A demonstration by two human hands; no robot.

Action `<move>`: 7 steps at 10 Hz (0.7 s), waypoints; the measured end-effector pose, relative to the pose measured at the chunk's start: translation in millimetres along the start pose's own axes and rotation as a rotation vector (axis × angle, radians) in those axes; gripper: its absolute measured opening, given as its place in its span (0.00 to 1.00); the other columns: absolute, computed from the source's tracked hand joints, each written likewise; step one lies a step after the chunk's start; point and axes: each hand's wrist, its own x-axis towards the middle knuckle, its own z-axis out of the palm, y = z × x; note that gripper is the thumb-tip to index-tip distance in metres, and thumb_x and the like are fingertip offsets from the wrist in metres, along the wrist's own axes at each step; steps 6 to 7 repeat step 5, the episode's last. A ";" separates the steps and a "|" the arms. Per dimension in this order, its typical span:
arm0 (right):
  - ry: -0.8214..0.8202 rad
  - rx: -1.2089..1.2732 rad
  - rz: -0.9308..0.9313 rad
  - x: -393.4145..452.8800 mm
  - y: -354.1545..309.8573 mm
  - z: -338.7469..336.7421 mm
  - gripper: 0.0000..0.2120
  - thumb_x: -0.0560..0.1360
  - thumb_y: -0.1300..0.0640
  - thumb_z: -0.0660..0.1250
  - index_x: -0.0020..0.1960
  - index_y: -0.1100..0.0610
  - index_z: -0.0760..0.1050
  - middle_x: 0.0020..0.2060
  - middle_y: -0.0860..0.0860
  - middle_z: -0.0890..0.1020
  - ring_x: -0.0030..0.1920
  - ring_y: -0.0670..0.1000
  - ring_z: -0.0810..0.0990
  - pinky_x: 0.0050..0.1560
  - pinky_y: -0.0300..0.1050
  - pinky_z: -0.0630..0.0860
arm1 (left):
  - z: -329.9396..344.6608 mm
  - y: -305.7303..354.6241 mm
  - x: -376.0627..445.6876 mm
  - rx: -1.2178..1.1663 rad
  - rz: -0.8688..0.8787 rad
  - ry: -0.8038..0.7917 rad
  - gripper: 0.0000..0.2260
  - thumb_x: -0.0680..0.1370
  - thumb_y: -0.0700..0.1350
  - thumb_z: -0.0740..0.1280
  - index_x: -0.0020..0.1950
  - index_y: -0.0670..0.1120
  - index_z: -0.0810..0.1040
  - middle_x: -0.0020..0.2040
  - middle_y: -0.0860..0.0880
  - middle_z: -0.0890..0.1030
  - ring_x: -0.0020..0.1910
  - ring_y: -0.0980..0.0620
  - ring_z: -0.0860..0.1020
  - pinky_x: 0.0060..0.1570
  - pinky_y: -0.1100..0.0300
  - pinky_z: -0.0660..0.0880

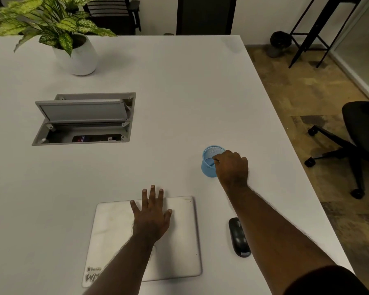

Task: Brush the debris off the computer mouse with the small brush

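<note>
A black computer mouse (238,236) lies on the white table, right of a closed silver laptop (179,241). Farther back stands a blue mesh cup (209,161). My right hand (232,167) is at the cup's rim with its fingers curled over the opening; what the fingertips hold is hidden, and no brush shows. My left hand (152,211) rests flat on the laptop lid, fingers spread, holding nothing.
An open grey cable box (83,119) is set into the table at the left. A potted plant (77,54) stands at the back left. The table's right edge runs close to the mouse; a black office chair (358,133) stands beyond it.
</note>
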 end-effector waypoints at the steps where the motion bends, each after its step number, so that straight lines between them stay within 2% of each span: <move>1: -0.015 -0.033 -0.023 0.0 -4.6 3.6 0.06 0.73 0.56 0.70 0.47 0.50 0.84 0.41 0.51 0.83 0.39 0.56 0.79 0.39 0.46 0.64 | 2.8 -1.6 2.6 -0.023 -0.002 0.008 0.30 0.79 0.60 0.47 0.71 0.43 0.71 0.72 0.39 0.70 0.70 0.35 0.69 0.56 0.27 0.69; 2: -0.048 -0.026 -0.038 -0.2 -3.7 7.2 0.09 0.77 0.53 0.65 0.53 0.49 0.83 0.48 0.50 0.83 0.45 0.56 0.79 0.43 0.47 0.64 | 5.5 -1.2 3.4 -0.055 -0.001 0.018 0.35 0.79 0.61 0.38 0.71 0.43 0.72 0.72 0.38 0.71 0.69 0.34 0.70 0.56 0.27 0.68; 3: -0.067 0.073 -0.011 -3.5 -2.4 4.9 0.13 0.79 0.47 0.62 0.59 0.47 0.81 0.55 0.51 0.83 0.50 0.56 0.79 0.47 0.50 0.67 | 2.1 -0.7 2.0 -0.072 -0.022 -0.001 0.36 0.79 0.61 0.37 0.70 0.42 0.73 0.71 0.38 0.72 0.68 0.33 0.71 0.55 0.26 0.69; 4: -0.013 0.166 0.025 -11.7 -1.9 -7.6 0.16 0.79 0.43 0.62 0.60 0.49 0.81 0.55 0.51 0.83 0.50 0.55 0.80 0.46 0.49 0.68 | -7.3 -3.6 -0.3 -0.076 -0.023 0.031 0.37 0.79 0.62 0.36 0.71 0.42 0.72 0.71 0.38 0.71 0.69 0.33 0.70 0.55 0.26 0.69; 5: 0.060 0.271 0.051 -26.3 5.6 -20.4 0.16 0.79 0.46 0.63 0.58 0.53 0.81 0.52 0.53 0.84 0.49 0.57 0.81 0.46 0.49 0.70 | -21.4 0.2 -4.0 -0.097 -0.055 0.080 0.38 0.79 0.62 0.34 0.71 0.43 0.72 0.71 0.39 0.71 0.69 0.34 0.70 0.56 0.26 0.69; 7: 0.060 0.271 0.051 -26.3 5.6 -20.4 0.16 0.79 0.46 0.63 0.58 0.53 0.81 0.52 0.53 0.84 0.49 0.57 0.81 0.46 0.49 0.70 | -21.4 0.2 -4.0 -0.097 -0.055 0.080 0.38 0.79 0.62 0.34 0.71 0.43 0.72 0.71 0.39 0.71 0.69 0.34 0.70 0.56 0.26 0.69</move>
